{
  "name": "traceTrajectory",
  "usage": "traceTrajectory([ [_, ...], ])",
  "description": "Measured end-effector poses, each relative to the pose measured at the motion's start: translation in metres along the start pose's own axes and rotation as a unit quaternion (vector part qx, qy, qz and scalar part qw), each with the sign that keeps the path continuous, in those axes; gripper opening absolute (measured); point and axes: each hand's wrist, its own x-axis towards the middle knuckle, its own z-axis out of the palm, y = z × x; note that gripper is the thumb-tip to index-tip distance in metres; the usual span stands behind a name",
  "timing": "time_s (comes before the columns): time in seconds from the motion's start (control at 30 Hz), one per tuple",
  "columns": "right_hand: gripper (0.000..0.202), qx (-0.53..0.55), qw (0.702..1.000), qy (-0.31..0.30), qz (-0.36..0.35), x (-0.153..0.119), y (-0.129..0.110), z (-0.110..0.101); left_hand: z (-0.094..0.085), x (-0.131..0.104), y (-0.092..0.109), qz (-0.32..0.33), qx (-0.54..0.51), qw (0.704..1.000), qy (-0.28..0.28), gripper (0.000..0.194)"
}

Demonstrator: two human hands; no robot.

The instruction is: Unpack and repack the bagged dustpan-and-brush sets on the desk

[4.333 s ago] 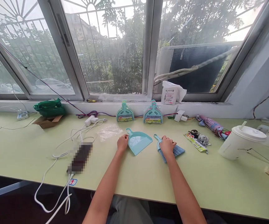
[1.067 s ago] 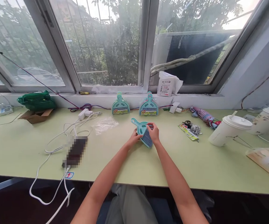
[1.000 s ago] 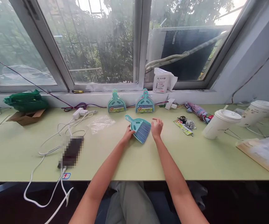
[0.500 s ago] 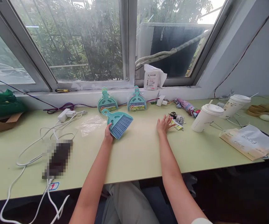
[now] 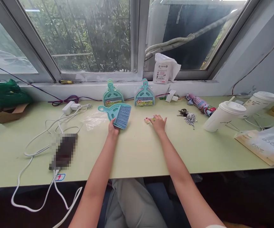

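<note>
My left hand (image 5: pixel 113 127) grips the lower edge of a turquoise dustpan (image 5: pixel 113 111), tilted above the table with its handle to the left. A small brush (image 5: pixel 123 117) with blue-grey bristles is nested in the pan. At the middle of the table, my right hand (image 5: pixel 159 124) is palm down with its fingertips on a small printed card (image 5: pixel 147 121), which they partly cover. To its right lies a pile of small chains (image 5: pixel 189 117) with some dark bits. Packaged dustpan sets (image 5: pixel 113 95) and more packaged sets (image 5: pixel 144 95) stand against the sill.
Clear plastic wrap (image 5: pixel 95 120) lies left of the dustpan. White cables (image 5: pixel 35 133) and a pixelated dark device (image 5: pixel 64 152) occupy the left. Lidded cups (image 5: pixel 224 115), a folded umbrella (image 5: pixel 200 104) and a tissue pack (image 5: pixel 262 145) sit on the right.
My right hand has moved left, bringing the printed card away from the chains. The dustpan in my left hand has turned, its bristles now facing more to the right. The view has tipped downward.
</note>
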Motion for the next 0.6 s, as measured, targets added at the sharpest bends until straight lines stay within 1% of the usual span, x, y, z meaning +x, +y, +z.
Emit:
traceTrajectory([
  [0.07,0.049,-0.025,0.998,-0.020,0.048,-0.005,-0.007,0.004,0.000,-0.001,-0.001,0.006,0.001,1.000,-0.001,0.022],
  [0.1,0.050,-0.030,0.997,-0.039,0.056,-0.007,-0.011,0.007,0.000,-0.001,-0.001,0.007,0.003,1.000,0.000,0.023],
  [0.17,0.046,-0.022,0.996,-0.067,0.048,-0.012,-0.018,0.014,-0.001,-0.001,-0.003,0.007,0.008,1.000,-0.001,0.023],
  [0.27,0.038,0.024,0.996,-0.083,0.020,-0.016,-0.028,0.023,-0.003,-0.002,-0.005,-0.001,0.025,1.000,-0.007,0.025],
  [0.37,0.032,0.088,0.993,-0.069,0.028,-0.015,-0.033,0.022,-0.006,-0.002,-0.007,-0.007,0.055,0.998,-0.020,0.028],
  [0.47,0.036,0.188,0.981,-0.015,0.038,-0.012,-0.040,0.015,-0.005,-0.003,-0.009,-0.011,0.078,0.996,-0.041,0.029],
  [0.53,0.043,0.248,0.969,0.010,0.007,-0.014,-0.048,0.013,-0.002,-0.005,-0.011,-0.027,0.100,0.993,-0.056,0.030],
  [0.6,0.047,0.272,0.962,0.000,-0.025,-0.019,-0.060,0.015,0.001,-0.009,-0.013,-0.050,0.125,0.988,-0.071,0.033],
])
